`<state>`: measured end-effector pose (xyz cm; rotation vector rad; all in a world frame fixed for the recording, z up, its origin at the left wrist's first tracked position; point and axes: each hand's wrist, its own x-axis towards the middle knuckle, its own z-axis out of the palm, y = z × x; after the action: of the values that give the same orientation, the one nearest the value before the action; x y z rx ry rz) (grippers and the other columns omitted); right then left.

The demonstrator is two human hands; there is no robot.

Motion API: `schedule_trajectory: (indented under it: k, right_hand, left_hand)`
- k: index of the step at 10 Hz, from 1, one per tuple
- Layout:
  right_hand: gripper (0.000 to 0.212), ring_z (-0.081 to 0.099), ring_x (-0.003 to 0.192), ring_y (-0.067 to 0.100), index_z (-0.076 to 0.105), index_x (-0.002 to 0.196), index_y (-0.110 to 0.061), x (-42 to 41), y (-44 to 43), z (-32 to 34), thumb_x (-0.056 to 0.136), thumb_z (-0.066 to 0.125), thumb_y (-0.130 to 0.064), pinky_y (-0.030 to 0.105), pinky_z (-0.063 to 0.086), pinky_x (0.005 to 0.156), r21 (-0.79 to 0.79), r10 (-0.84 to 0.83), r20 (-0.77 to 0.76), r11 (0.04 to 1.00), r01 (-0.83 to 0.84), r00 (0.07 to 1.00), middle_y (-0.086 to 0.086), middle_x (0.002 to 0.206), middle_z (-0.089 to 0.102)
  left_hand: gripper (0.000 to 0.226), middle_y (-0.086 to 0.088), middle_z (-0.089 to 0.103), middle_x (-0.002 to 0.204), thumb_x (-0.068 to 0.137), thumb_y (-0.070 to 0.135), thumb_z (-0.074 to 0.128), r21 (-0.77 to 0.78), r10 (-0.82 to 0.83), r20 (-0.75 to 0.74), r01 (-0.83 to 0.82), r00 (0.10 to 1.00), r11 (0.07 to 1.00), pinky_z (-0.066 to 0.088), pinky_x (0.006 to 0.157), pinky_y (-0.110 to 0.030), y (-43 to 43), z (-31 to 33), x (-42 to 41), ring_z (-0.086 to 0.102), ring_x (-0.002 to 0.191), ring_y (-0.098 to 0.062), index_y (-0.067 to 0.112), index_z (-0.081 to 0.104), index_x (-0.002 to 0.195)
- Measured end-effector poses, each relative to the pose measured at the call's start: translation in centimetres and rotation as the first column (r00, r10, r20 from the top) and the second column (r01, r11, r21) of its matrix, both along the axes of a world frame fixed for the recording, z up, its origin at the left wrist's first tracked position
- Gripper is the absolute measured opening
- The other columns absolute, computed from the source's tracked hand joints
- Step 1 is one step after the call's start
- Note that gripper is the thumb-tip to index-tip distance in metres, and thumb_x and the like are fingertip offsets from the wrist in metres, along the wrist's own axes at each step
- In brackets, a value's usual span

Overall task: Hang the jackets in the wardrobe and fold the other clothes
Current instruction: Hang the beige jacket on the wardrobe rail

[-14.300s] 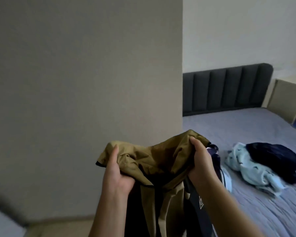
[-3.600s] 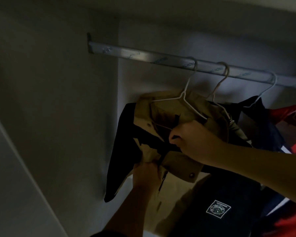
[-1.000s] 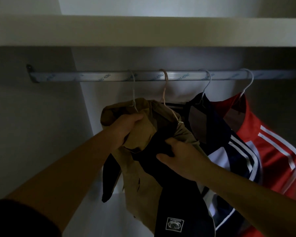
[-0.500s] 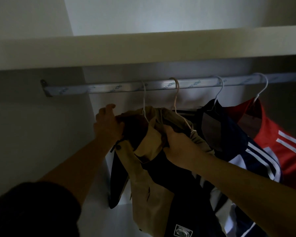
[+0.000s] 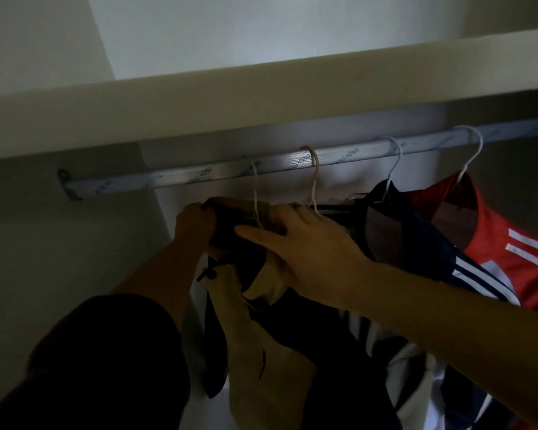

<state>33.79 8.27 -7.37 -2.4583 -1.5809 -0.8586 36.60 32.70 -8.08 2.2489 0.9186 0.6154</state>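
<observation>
A tan jacket with dark lining (image 5: pixel 261 361) hangs from a white wire hanger (image 5: pixel 255 187) hooked on the metal wardrobe rail (image 5: pixel 180 180). My left hand (image 5: pixel 196 225) grips the jacket's left shoulder just under the rail. My right hand (image 5: pixel 305 252) lies over the collar and right shoulder, fingers spread and curled into the fabric beside the hanger wire. The hanger's lower part is hidden by cloth and hands.
To the right on the same rail hang a beige hanger (image 5: pixel 314 181), a navy jacket with white stripes (image 5: pixel 416 243) and a red jacket with white stripes (image 5: pixel 510 252). A shelf board (image 5: pixel 261 97) runs above the rail. The wardrobe's side wall (image 5: pixel 75 243) stands at left.
Both hands have moved up to the top of the tan jacket at the hanger. The left hand now grips the shoulder; the right hand has shifted onto the collar.
</observation>
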Motion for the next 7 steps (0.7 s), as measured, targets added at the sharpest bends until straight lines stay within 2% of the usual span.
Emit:
schedule_trajectory:
  k: [1, 2, 3, 4, 5, 6, 7]
  right_hand:
    - [0.04, 0.035, 0.124, 0.03, 0.055, 0.126, -0.03, 1.0, 1.1, 1.7, 0.087, 0.054, -0.026, 0.042, 0.039, 0.092, -0.248, -0.028, 0.092, 0.967, 0.05, 0.995, 0.006, 0.143, 0.03]
    - [0.024, 0.042, 0.113, 0.024, 0.065, 0.102, -0.029, 1.2, -0.7, 3.0, 0.078, 0.062, -0.028, 0.035, 0.034, 0.077, -0.31, 0.023, 0.17, 0.95, 0.031, 0.985, 0.0, 0.13, 0.042]
    - [0.013, 0.049, 0.103, 0.022, 0.067, 0.089, -0.026, 0.5, -2.2, 3.8, 0.079, 0.061, -0.032, 0.036, 0.041, 0.074, -0.26, 0.043, 0.061, 0.965, -0.026, 0.997, 0.0, 0.12, 0.049]
    - [0.016, 0.053, 0.091, 0.017, 0.059, 0.09, -0.026, 0.4, -1.8, 3.9, 0.09, 0.047, -0.036, 0.033, 0.046, 0.073, -0.233, -0.01, -0.061, 0.973, -0.005, 0.998, -0.003, 0.106, 0.051]
    - [0.015, 0.046, 0.066, 0.008, 0.043, 0.081, -0.032, 0.6, -1.4, 3.5, 0.095, 0.044, -0.033, 0.026, 0.038, 0.058, -0.211, -0.018, -0.225, 0.977, -0.031, 0.974, -0.007, 0.075, 0.049]
    - [0.013, 0.046, 0.06, 0.004, 0.04, 0.083, -0.032, 0.6, -1.5, 2.0, 0.095, 0.042, -0.033, 0.023, 0.03, 0.052, -0.216, -0.03, -0.337, 0.975, -0.047, 0.941, -0.008, 0.068, 0.045]
    - [0.018, 0.061, 0.081, 0.019, 0.04, 0.083, -0.03, 0.6, -1.3, 0.8, 0.092, 0.043, -0.046, 0.029, 0.039, 0.06, -0.169, -0.035, -0.355, 0.985, -0.028, 0.934, -0.007, 0.072, 0.049]
  left_hand:
    - [0.034, -0.003, 0.046, 0.07, 0.098, 0.014, 0.04, -0.128, -0.047, 0.037, 0.051, 0.998, 0.99, 0.043, 0.061, -0.029, 0.1, 0.7, -0.5, 0.044, 0.061, -0.016, 0.016, 0.044, 0.064]
    - [0.019, -0.011, 0.062, 0.108, 0.097, 0.014, 0.049, -0.207, 0.008, -0.002, -0.008, 1.0, 0.978, 0.047, 0.085, -0.027, 1.0, 1.0, -0.2, 0.061, 0.098, -0.024, 0.006, 0.06, 0.111]
    - [0.036, -0.013, 0.059, 0.118, 0.098, 0.023, 0.048, -0.301, -0.014, 0.011, 0.017, 1.0, 0.953, 0.044, 0.087, -0.023, 0.9, 1.2, 0.1, 0.057, 0.108, -0.025, 0.003, 0.05, 0.129]
    - [0.042, -0.02, 0.052, 0.13, 0.096, 0.026, 0.054, -0.332, -0.037, 0.011, 0.039, 0.999, 0.943, 0.036, 0.097, -0.026, 0.5, 0.8, 0.7, 0.049, 0.12, -0.029, 0.001, 0.05, 0.129]
    - [0.023, -0.013, 0.059, 0.109, 0.101, 0.026, 0.042, -0.548, 0.039, 0.133, 0.041, 0.99, 0.835, 0.049, 0.081, -0.024, -0.1, 0.7, 0.8, 0.059, 0.097, -0.026, 0.011, 0.059, 0.105]
    - [0.031, -0.001, 0.05, 0.078, 0.101, 0.012, 0.034, -0.732, 0.278, 0.355, 0.08, 0.893, 0.676, 0.05, 0.059, -0.022, -1.6, 0.9, 0.0, 0.052, 0.065, -0.014, 0.02, 0.041, 0.071]
    - [0.03, -0.002, 0.051, 0.077, 0.099, 0.011, 0.037, -0.662, 0.158, 0.316, 0.098, 0.936, 0.743, 0.053, 0.072, -0.032, -1.9, -0.2, -0.6, 0.054, 0.068, -0.018, 0.019, 0.042, 0.071]
